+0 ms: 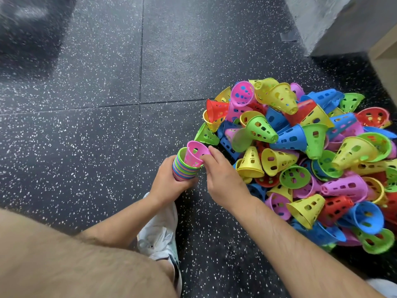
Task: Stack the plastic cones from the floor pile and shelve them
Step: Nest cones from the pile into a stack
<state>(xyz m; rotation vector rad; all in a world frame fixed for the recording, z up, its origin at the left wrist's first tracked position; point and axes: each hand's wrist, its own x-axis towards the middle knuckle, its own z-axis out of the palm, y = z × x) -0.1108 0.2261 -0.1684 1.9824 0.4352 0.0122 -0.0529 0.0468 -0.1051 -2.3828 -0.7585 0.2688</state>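
Note:
A big pile of perforated plastic cones (305, 151) in pink, yellow, green, blue and red lies on the floor at the right. My left hand (165, 181) grips a nested stack of cones (183, 169), its open end tilted up and to the right. A pink cone (194, 154) sits partly inside the top of that stack. My right hand (223, 177) pinches the pink cone's rim between thumb and fingers, just left of the pile's edge.
Dark speckled rubber floor tiles (107, 104) spread out to the left and ahead. A grey concrete block (335, 22) and a wooden panel edge (384, 52) stand at the top right. My white shoe (161, 231) and bare knee are below the hands.

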